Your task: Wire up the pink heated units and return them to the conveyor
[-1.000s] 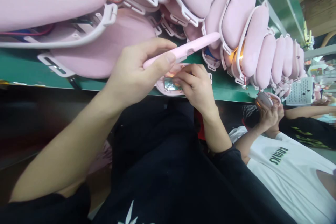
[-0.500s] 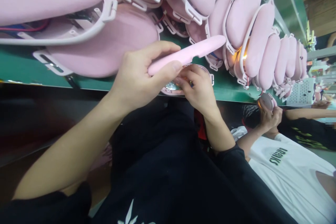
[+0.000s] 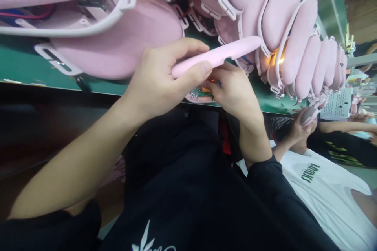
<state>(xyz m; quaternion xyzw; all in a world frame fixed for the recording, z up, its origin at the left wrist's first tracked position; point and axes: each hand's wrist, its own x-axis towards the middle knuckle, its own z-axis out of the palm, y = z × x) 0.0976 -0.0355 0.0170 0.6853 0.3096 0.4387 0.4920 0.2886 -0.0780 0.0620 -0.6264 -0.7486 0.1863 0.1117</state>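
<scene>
My left hand [image 3: 167, 78] is closed round a smooth pink plastic shell [image 3: 224, 55], seen edge-on and tilted up to the right, with a small notch in its lower edge. Below it, a second shell half with a green circuit board [image 3: 200, 93] lies at the bench's front edge, partly covered by both hands. My right hand [image 3: 235, 90] reaches over this board with its fingers pinched together. Whatever sits between those fingertips is hidden; a bit of orange shows beside them.
Pink shells with pale slotted rims [image 3: 123, 43] crowd the back of the green bench [image 3: 103, 91], some showing wires. A lit orange lamp [image 3: 281, 61] glows among the row to the right. Beyond it, a co-worker's hands [image 3: 303, 125] hold a similar shell near a printed sheet [image 3: 335, 102].
Both my hands and the held shell have shifted slightly right in view. My right hand has turned a little over the board. The co-worker's shell has tilted.
</scene>
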